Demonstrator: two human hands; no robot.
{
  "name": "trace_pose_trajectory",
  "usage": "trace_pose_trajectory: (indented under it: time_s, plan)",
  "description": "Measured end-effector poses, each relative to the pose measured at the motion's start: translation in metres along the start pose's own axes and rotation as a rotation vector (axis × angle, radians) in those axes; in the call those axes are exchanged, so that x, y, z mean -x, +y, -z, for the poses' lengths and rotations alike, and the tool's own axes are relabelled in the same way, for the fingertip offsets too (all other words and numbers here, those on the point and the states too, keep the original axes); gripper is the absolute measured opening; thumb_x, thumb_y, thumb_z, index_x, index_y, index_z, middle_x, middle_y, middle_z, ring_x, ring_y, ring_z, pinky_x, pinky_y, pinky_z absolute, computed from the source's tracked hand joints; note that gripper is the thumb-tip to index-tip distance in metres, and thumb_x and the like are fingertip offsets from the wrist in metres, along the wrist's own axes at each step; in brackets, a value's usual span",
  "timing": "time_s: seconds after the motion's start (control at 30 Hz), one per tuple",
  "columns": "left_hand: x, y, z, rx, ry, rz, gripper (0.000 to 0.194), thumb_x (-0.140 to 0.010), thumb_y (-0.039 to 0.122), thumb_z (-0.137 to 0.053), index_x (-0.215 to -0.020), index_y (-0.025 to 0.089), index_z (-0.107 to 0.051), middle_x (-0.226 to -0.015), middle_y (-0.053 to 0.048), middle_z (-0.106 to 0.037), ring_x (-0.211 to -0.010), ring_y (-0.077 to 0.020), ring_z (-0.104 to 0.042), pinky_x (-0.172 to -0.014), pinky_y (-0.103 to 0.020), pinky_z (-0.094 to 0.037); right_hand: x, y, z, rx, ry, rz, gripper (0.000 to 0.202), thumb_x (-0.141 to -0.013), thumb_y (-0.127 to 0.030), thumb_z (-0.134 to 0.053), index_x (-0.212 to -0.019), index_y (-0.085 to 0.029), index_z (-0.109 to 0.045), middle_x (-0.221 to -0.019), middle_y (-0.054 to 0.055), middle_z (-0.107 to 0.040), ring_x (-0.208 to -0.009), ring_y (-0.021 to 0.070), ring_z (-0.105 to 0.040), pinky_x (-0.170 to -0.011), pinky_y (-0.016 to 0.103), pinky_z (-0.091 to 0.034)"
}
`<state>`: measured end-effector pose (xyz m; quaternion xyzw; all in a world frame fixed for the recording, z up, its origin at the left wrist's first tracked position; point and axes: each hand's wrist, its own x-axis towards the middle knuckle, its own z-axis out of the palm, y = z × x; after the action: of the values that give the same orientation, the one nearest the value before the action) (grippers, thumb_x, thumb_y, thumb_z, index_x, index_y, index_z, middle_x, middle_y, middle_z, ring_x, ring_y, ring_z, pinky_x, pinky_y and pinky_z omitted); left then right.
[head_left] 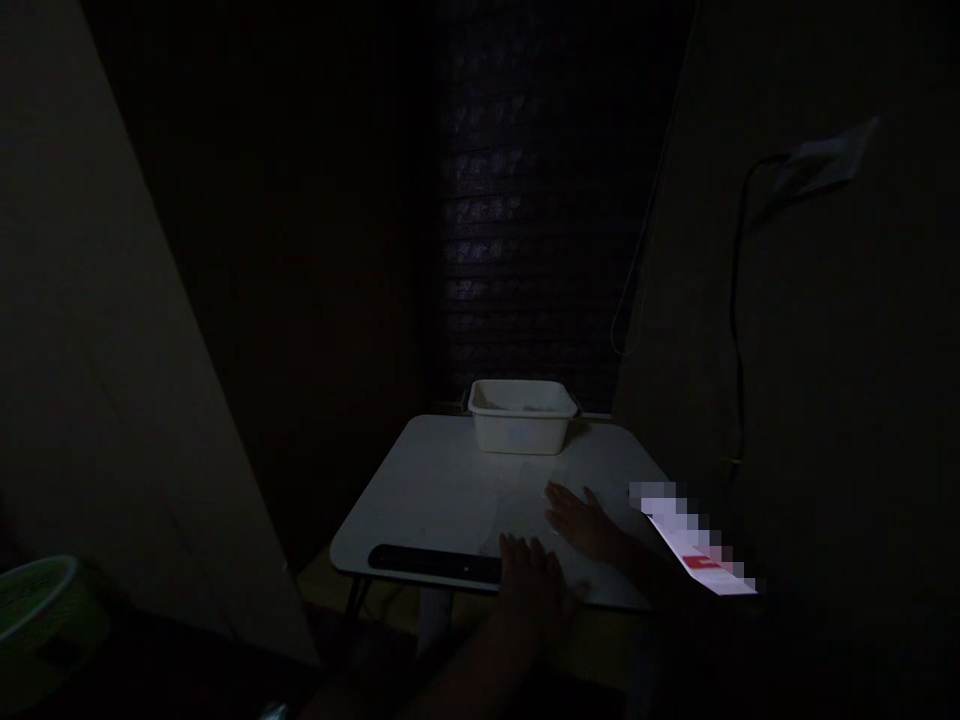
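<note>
In dim light, my left hand [531, 580] lies at the near edge of the white table [427, 490], fingers apart and pointing away from me. Further in and to the right, my right hand [583, 522] rests flat with its fingers spread. Beneath and between the hands is a thin, clear sheet or bag [517, 505], hard to make out. Neither hand is closed around anything. A white tub [521, 433] stands at the back of the table, with pale contents that are too dark to identify.
A black slotted strip [435, 563] runs along the table's near edge. A lit, partly pixelated screen [697, 550] is at the right edge. A green basket [52, 610] stands at lower left. A cable [736, 320] hangs on the right wall.
</note>
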<state>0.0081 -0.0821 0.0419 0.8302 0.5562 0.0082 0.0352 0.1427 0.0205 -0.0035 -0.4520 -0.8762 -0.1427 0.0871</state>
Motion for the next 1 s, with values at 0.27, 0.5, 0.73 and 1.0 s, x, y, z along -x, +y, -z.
trace_pose_trajectory:
  time_s: [0.27,0.5,0.73,1.0]
  plan:
    - [0.001,0.0,0.002,-0.009,0.027,-0.028,0.068,-0.069,0.05,0.004,-0.109,0.012,-0.036,-0.114,-0.014,-0.034,-0.104,-0.0317,-0.024,-0.083,-0.05,-0.008,-0.01,0.011,0.004,0.002,-0.064,-0.177,0.042,-0.077,-0.035,-0.011,-0.109,-0.019,-0.033,-0.118,0.007,-0.029,-0.107,0.0165,-0.024,-0.081,0.049,-0.018]
    - [0.003,-0.001,0.004,0.008,0.015,-0.033,0.065,-0.071,0.048,0.003,-0.11,0.011,-0.035,-0.115,-0.014,-0.033,-0.105,-0.0307,-0.023,-0.083,-0.049,-0.008,-0.027,0.01,0.01,-0.005,-0.142,-0.306,0.039,-0.077,-0.033,-0.012,-0.103,-0.023,-0.04,-0.118,0.006,-0.029,-0.108,0.0161,-0.021,-0.081,0.05,-0.015]
    - [0.002,-0.002,0.001,-0.01,0.012,-0.038,0.065,-0.07,0.048,0.004,-0.11,0.013,-0.034,-0.115,-0.012,-0.033,-0.105,-0.0306,-0.022,-0.083,-0.049,-0.007,-0.031,0.011,0.003,-0.002,-0.088,-0.334,0.041,-0.077,-0.034,-0.013,-0.106,-0.018,-0.037,-0.118,0.009,-0.029,-0.108,0.0174,-0.021,-0.081,0.051,-0.013]
    - [0.0,0.001,0.0,-0.019,0.027,-0.014,0.065,-0.07,0.049,0.002,-0.109,0.012,-0.035,-0.114,-0.014,-0.034,-0.105,-0.0314,-0.022,-0.083,-0.05,-0.007,-0.006,0.004,0.003,-0.03,-0.011,-0.074,0.04,-0.078,-0.033,-0.011,-0.11,-0.021,-0.031,-0.117,0.006,-0.031,-0.107,0.0156,-0.023,-0.082,0.046,-0.016]
